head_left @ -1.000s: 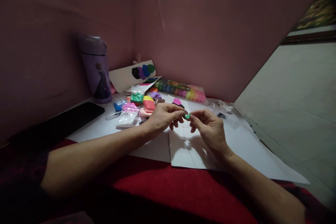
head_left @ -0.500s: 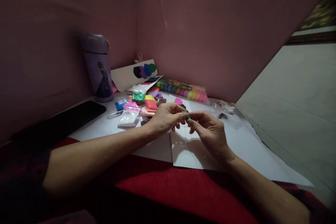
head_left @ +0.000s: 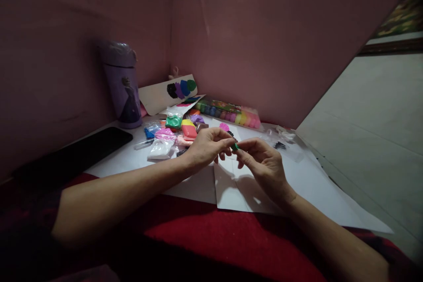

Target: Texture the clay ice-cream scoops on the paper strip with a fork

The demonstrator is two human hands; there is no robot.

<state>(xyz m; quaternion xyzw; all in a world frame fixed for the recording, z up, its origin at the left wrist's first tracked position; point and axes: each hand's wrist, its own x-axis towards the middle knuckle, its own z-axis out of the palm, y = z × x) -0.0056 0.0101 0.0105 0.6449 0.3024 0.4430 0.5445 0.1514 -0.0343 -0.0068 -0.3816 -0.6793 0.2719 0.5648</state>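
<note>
Between my two hands is a small piece of green modelling clay (head_left: 235,146). My left hand (head_left: 210,146) pinches it between thumb and fingertips from the left. From the right, the thumb and forefinger of my right hand (head_left: 263,164) close on the same piece. Both hands are held above a white paper sheet (head_left: 228,196), on which their shadows fall. Just behind the fingers, a pink clay patch (head_left: 224,127) and a black clay patch (head_left: 230,133) show on the sheet, the black one partly hidden by my hand.
Wrapped clay packs, among them green (head_left: 173,122), red (head_left: 189,131) and white (head_left: 161,149), lie left of my hands. Further left are a dark phone (head_left: 99,147) and a purple tumbler (head_left: 124,92). A clear clay box (head_left: 228,113) lies along the pink wall (head_left: 257,44).
The green clay shows more between my fingertips, and the fingers have shifted slightly around it. Both hands stay in nearly the same place.
</note>
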